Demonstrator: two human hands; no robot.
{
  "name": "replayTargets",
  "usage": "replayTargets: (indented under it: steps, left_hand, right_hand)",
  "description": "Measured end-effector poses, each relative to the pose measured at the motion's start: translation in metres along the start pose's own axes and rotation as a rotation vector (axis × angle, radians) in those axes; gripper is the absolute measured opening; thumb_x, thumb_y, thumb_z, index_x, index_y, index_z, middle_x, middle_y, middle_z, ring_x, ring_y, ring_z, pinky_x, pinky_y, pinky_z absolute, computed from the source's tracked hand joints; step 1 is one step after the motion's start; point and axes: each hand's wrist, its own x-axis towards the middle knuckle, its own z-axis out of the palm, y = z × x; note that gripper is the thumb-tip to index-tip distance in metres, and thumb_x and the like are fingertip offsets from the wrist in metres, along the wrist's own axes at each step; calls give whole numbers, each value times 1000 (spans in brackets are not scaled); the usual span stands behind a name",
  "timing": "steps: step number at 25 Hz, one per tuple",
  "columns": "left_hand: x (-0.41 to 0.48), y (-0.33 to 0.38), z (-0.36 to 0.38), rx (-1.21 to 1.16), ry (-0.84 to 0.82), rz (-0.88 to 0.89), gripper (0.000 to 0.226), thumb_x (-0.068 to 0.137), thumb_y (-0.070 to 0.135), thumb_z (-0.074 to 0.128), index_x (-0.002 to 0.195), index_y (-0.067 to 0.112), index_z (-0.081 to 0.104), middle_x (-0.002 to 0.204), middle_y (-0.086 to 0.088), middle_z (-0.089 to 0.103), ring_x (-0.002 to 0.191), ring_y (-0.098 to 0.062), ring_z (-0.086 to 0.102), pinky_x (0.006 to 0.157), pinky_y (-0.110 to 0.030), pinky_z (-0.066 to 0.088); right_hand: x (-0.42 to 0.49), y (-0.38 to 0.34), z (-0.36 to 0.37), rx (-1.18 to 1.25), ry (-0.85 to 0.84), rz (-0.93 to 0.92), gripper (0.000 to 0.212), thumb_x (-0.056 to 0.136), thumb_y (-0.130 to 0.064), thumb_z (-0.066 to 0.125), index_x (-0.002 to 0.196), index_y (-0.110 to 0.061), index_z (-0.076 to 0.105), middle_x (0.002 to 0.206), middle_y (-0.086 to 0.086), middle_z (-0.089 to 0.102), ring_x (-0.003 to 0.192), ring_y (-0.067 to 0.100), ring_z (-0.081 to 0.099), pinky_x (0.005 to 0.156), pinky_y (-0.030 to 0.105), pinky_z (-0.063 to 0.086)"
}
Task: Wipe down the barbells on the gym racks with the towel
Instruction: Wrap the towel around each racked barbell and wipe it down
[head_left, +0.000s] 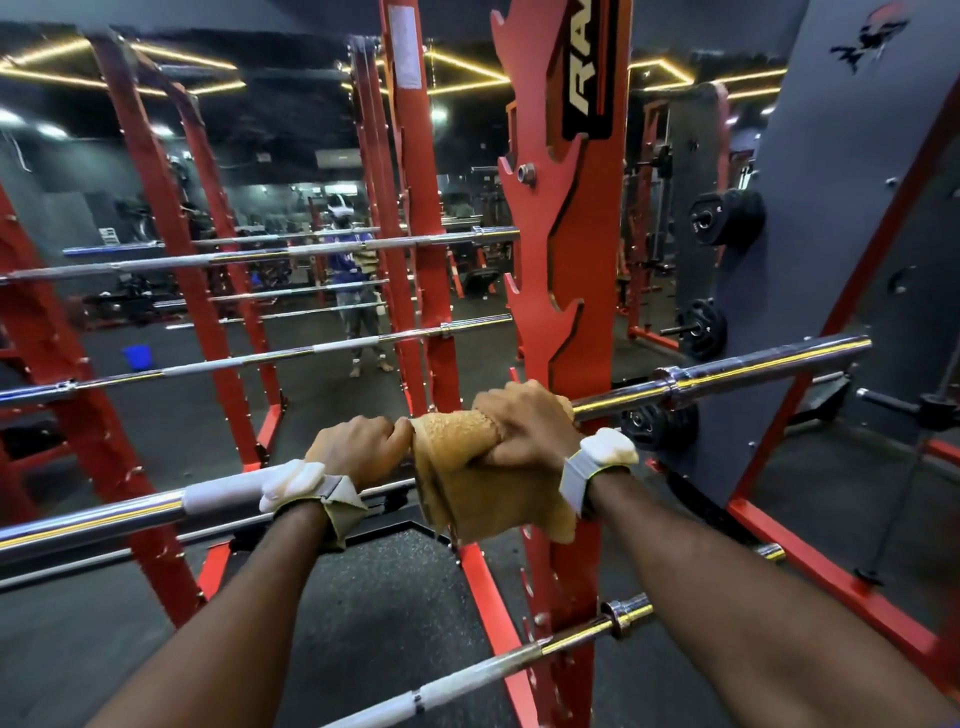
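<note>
A chrome barbell (727, 374) runs from lower left to upper right across the red rack. A tan towel (467, 467) is wrapped over the bar at its middle and hangs below it. My right hand (524, 426) grips the towel around the bar. My left hand (358, 447) grips the bare bar just left of the towel, its knuckles touching the cloth. Both wrists wear straps with white pads. A second barbell (519, 654) lies lower on the rack, beneath my arms.
A red rack upright (571, 260) stands right behind the towel. A mirror behind shows more bars (260, 254) and a person's reflection. Black weight plates (724, 218) hang on a grey panel at right. A blue bucket (136, 356) shows in the mirror.
</note>
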Motion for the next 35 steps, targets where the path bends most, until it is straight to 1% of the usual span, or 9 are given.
replayTargets:
  steps: [4,7,11,15,20,24,27,31,35]
  left_hand:
    - [3,-5,-2,-270,-38,9,61,83,65,18,104,22,56,108,-5,62,99,-31,61,85,-40,51]
    - [12,-5,-4,-779,-94,-57,69,80,77,42,95,15,67,93,-3,67,93,-28,64,93,-47,51]
    - [-2,19,-10,-1088,18,53,63,79,63,52,80,1,62,76,-14,61,75,-25,58,78,-61,51]
    - [-30,61,-51,-1202,33,242,46,100,34,50,103,-9,65,98,-31,63,91,-28,59,84,-52,51]
    - [-27,97,-72,-1075,84,542,47,89,37,54,96,-8,65,89,-24,63,88,-24,61,84,-52,51]
    - [-27,113,-61,-1127,213,582,39,84,30,56,113,7,69,109,1,64,110,-22,59,98,-43,48]
    - [-16,121,-47,-1044,54,562,53,82,39,63,128,14,58,121,-1,57,119,-21,52,102,-38,46]
    - [-20,137,-35,-1079,-413,645,25,85,29,72,102,11,66,89,3,68,82,-9,63,68,-24,53]
    - [-23,138,-10,-955,-359,736,41,77,57,73,73,17,68,62,12,53,59,-6,47,53,-25,36]
  right_hand:
    - [10,-52,3,-70,-48,61,40,61,-37,66,97,-25,53,95,-5,63,93,26,57,75,39,25]
    - [11,-59,-8,54,-156,118,54,68,-36,64,117,-20,48,112,1,57,107,28,50,81,41,22]
    - [13,-52,-51,741,-435,346,63,85,-22,69,138,-12,37,123,4,53,111,18,49,91,34,39]
    - [3,-54,-87,1528,-145,453,45,84,9,63,128,6,52,103,18,66,99,28,67,83,36,57]
    - [-22,-31,-91,1056,394,609,31,64,-25,72,93,-13,72,90,13,75,90,36,71,79,59,57]
    - [-72,-26,-122,1074,578,601,11,75,2,78,80,-7,74,79,7,70,73,19,66,72,38,54]
    - [-103,-28,-147,1192,619,558,17,77,13,74,80,-3,71,76,3,71,73,14,67,70,28,55]
    - [-134,-19,-166,1238,660,602,18,77,12,73,82,-4,70,77,6,69,75,18,67,70,27,54]
    - [-154,-5,-160,1251,693,658,19,76,12,74,87,-2,71,81,10,69,77,21,68,70,30,55]
